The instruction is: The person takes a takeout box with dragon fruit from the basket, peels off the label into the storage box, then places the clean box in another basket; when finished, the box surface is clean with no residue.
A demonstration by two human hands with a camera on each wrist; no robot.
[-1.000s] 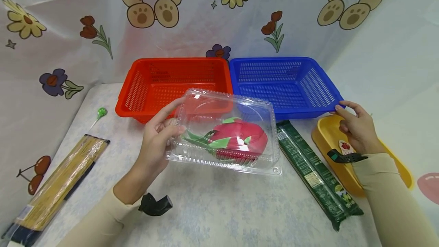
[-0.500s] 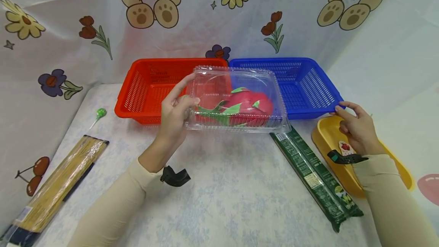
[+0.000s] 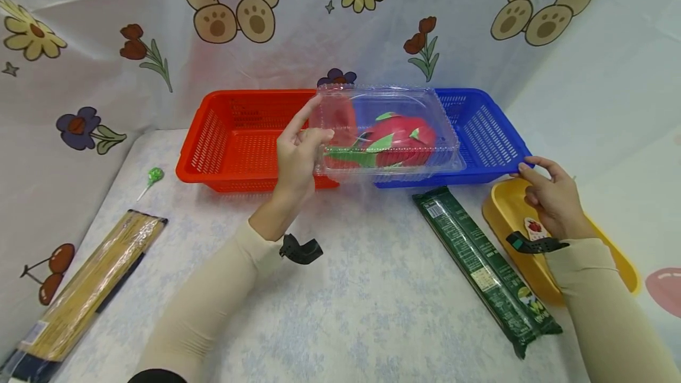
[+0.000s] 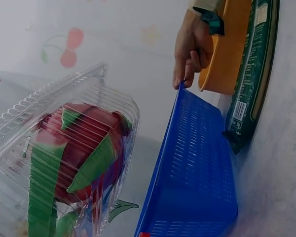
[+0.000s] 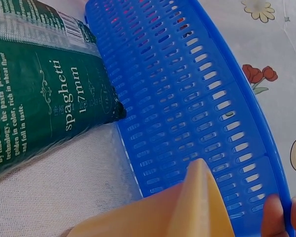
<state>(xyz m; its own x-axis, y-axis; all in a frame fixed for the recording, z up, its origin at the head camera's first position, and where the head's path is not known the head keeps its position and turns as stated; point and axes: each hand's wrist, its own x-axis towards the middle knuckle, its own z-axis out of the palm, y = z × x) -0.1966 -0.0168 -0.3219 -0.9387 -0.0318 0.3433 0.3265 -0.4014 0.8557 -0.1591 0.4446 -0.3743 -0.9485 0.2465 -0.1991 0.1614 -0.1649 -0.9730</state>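
Note:
My left hand (image 3: 298, 161) grips the left side of a clear plastic clamshell box (image 3: 449, 161), thumb on its near face. Inside the box lies a pink dragon fruit (image 3: 407, 138) with green scales, well seen in the left wrist view too. The box is held up over the inner ends of the red basket (image 3: 255, 184) and the blue basket (image 3: 500, 170), hiding part of both. At the blue basket's near right corner, my right hand (image 3: 555, 200) pinches the rim between thumb and fingers; in the right wrist view only fingertips (image 5: 274, 217) show there.
A green spaghetti packet (image 3: 486, 270) lies slanted before the blue basket. Beside it stands a yellow tray (image 3: 619, 259), partly under my right arm. On the left are a green lollipop (image 3: 155, 175) and a clear packet of yellow sticks (image 3: 93, 291). A printed cloth (image 3: 298, 28) hangs behind.
My left hand has carried the clamshell box up, away from me and to the right, from over the table to over the baskets. The right hand has stayed at the blue rim.

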